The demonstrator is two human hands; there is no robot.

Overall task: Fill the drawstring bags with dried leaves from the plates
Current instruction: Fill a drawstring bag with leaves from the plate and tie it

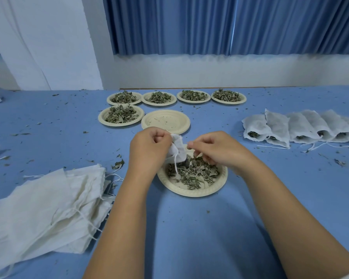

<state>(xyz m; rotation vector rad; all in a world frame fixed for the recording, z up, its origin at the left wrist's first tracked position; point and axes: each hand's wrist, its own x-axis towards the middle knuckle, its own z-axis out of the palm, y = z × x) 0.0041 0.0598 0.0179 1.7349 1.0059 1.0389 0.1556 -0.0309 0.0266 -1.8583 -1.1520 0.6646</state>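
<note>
The blue worktop (189, 228) carries everything, scattered all over with leaf crumbs. Largest on it is the heap of empty drawstring bags (42, 208) at the near left, cords trailing; next, a row of filled bags (302, 127) lies overlapped at the far right, leaves showing at their mouths. Five loaded plates (121, 115) wait beyond the hands, with a stack of emptied plates (165, 121) just beside them. Directly under the hands sits the working plate (191, 192), its dried leaves (193, 174) covering most of it. The left hand (149, 146) is closed around a small white bag (178, 150), holding it over the plate's far edge with its cord (176, 168) dangling onto the leaves. The right hand (216, 148) is pinched narrow at the bag's mouth, fingers curled down toward the leaves; whether it holds leaves or only the cloth edge I cannot tell. The step in hand looks like loading this bag, early on, as the plate is nearly full. Next calls for keeping the mouth spread wide and pushing pinches in over the plate, so spills land there. The hanging cord could snag in the leaves.
</note>
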